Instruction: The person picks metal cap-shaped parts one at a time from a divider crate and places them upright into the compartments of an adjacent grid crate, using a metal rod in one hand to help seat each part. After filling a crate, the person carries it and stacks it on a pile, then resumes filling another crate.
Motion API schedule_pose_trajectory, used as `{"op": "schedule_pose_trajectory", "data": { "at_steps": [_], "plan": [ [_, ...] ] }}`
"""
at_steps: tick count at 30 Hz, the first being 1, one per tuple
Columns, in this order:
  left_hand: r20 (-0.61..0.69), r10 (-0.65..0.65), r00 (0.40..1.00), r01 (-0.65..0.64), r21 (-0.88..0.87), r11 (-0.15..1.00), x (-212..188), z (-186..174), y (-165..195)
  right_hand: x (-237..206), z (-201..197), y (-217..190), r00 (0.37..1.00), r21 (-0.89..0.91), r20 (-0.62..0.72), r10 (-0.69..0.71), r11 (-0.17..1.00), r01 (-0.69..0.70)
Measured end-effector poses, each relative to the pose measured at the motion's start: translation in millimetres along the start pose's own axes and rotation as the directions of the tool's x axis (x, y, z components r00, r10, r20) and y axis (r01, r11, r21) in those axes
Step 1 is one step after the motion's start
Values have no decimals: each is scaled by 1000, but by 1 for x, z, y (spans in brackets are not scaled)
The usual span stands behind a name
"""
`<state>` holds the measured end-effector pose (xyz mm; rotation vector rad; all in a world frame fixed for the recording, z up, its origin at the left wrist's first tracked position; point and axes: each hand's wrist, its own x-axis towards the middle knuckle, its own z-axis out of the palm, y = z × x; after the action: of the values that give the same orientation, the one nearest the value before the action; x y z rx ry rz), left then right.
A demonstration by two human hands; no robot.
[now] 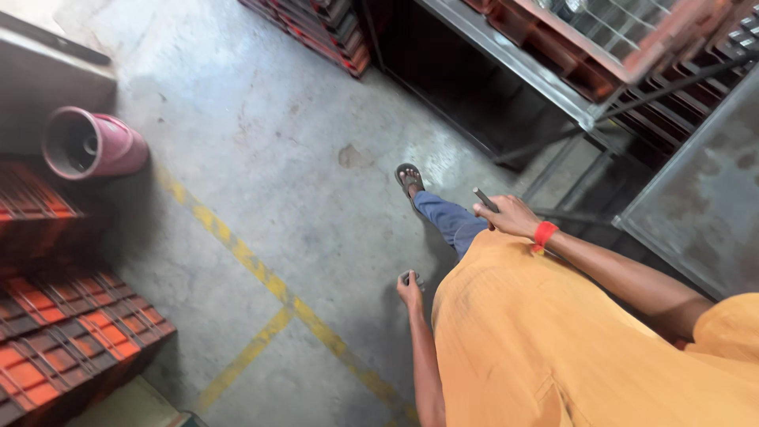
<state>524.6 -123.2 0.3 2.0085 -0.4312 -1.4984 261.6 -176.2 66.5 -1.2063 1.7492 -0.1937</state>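
My right hand (510, 215), with a red band at the wrist, is closed around a thin dark rod (485, 199) that sticks out up and to the left. My left hand (409, 290) hangs lower at my side and grips a small grey metal piece (411, 277). I wear a long orange garment (553, 340) and blue trousers. One foot in a dark sandal (409, 180) is stepped forward on the concrete floor (261, 134).
A yellow painted line (253, 265) crosses the floor diagonally. Stacked red-orange crates (63, 332) stand at the left, with a pink cylinder (91, 145) lying on its side above them. A metal rack (514, 55) with more crates and a grey metal panel (704, 198) stand at the right.
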Motion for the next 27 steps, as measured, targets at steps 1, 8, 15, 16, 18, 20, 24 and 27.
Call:
{"op": "schedule_pose_trajectory", "data": {
  "at_steps": [1, 8, 15, 16, 18, 20, 24, 27],
  "plan": [
    [-14, 12, 1000, -12, 17, 1000, 14, -3, 11, 21, -5, -17, 1000, -2, -22, -17, 1000, 17],
    [-149, 62, 987, -43, 129, 991, 108, -35, 96, 158, -46, -142, 998, 60, -53, -39, 997, 42],
    [-166, 0, 986, 0, -1, 1000, 177, -23, 213, 254, -65, -218, 999, 300, 29, -32, 954, 22],
    [-166, 14, 986, -16, -10, 1000, 188, -18, 230, 268, -67, -226, 999, 352, 36, -33, 936, 18],
    [-158, 42, 987, -45, -15, 999, 211, -10, 261, 296, -73, -245, 999, 462, 46, -22, 887, -2],
    [-137, 21, 990, -19, 14, 1000, 237, -3, 291, 323, -80, -263, 998, 476, 35, 53, 877, -63],
    [-67, 54, 996, -48, 100, 994, 299, 1, 350, 388, -93, -308, 989, 632, -1, 145, 767, -112],
    [1, 39, 999, -38, 168, 985, 357, -1, 402, 452, -97, -345, 973, 662, -201, 112, 748, 51]
  ]
}}
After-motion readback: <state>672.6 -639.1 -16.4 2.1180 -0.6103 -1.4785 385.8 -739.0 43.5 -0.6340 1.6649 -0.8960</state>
